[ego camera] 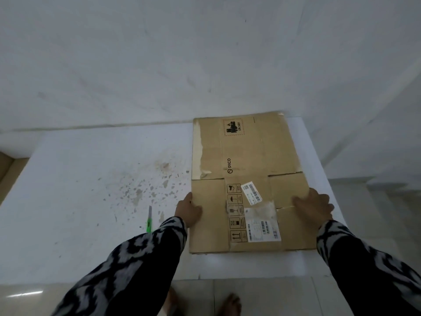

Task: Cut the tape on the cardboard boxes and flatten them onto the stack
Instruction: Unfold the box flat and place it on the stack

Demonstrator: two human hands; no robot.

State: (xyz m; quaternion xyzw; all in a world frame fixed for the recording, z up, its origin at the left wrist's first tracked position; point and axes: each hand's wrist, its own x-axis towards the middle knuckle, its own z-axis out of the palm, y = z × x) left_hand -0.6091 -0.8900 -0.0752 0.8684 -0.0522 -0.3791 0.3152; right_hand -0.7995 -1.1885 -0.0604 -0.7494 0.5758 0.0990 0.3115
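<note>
Fingers of the left hand (188, 210) lie nearly straight, thumb on top, clasping the left edge of the flattened cardboard box (246, 179); fingers of the right hand (315, 207) are spread and relaxed, pressing flat on its right side over a flap seam. Both arms in black-and-grey patterned sleeves (127, 258). Bare toes (230, 303) show on the tiled floor at the near edge of view. Box lies flat on the right part of the white table (79, 190), near edge just inside the table's near edge, far edge close to the wall. Whether more flattened boxes lie under it cannot be told. Near end of box: white shipping label (263, 224) with barcodes, text too small to read; a smaller barcode sticker (251, 193) above it, tilted; a column of handling symbols (236, 213) to their left. Further up: "PICO" printed sideways, then a hazard mark reading "UN 3481". Green utility knife (149, 220) lies on the table just left of the left forearm, apart from the box. Table centre carries brownish speckled stains (157, 179).
</note>
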